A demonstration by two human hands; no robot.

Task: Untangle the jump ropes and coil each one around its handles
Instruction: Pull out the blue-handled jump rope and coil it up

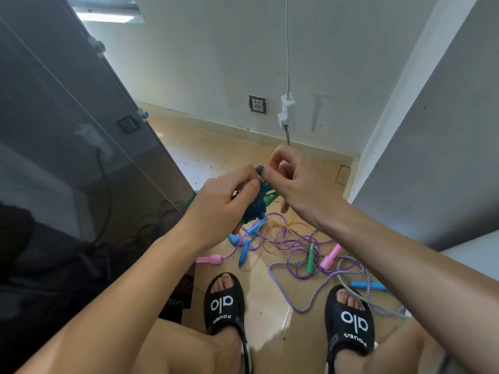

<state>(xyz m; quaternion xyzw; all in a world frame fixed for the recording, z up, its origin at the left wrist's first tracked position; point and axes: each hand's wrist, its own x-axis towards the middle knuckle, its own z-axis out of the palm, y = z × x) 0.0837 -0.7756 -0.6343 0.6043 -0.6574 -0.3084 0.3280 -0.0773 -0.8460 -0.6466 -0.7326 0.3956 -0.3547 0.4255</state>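
Note:
My left hand (224, 203) grips a bundle of teal rope (255, 209) coiled around green handles (270, 198), held above the floor. My right hand (294, 182) pinches the rope's end at the top of the bundle, thumb and forefinger together. Below, on the wooden floor, lies a tangle of jump ropes (291, 247): purple, thin orange and a purple-white braided one (310, 298). Among them lie pink handles (209, 259) (330, 256), blue handles (244, 252) (368, 285) and a green handle (311, 257).
My feet in black slippers (224, 303) (351, 322) stand just in front of the tangle. A dark glass door (81, 147) runs along the left. White walls close in at the back and right, with a socket (258, 104) and a plugged white adapter (286, 112).

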